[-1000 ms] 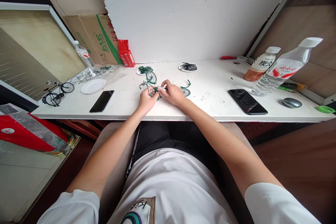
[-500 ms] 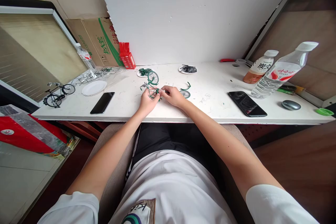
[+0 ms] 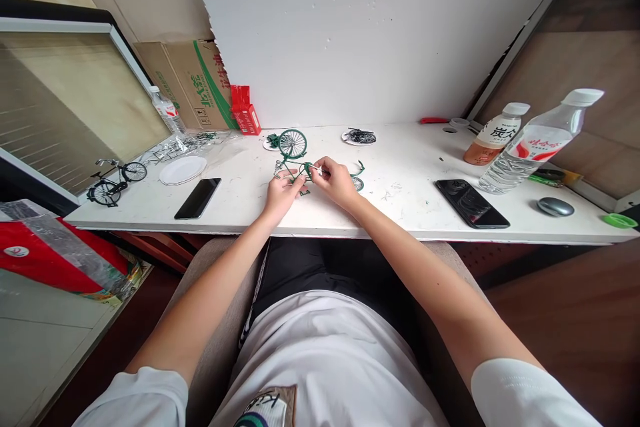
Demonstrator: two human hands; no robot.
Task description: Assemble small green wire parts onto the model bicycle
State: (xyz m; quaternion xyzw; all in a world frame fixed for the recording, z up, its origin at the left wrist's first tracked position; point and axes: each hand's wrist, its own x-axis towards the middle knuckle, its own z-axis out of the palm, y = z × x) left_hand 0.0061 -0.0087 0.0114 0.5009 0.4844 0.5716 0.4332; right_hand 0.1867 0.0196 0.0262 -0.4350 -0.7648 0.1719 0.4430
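Above the surface, the left hand clamps the green model bicycle, likely light, bendable, best held by its frame; the right hand pinches a pale piece.

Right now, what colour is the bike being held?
The bike is mostly green, best in the head view.

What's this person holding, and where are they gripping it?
The left hand holds a green model bicycle, apparently by its frame; the exact spot is hidden. The right hand pinches a small pale thing, but which part cannot be told.
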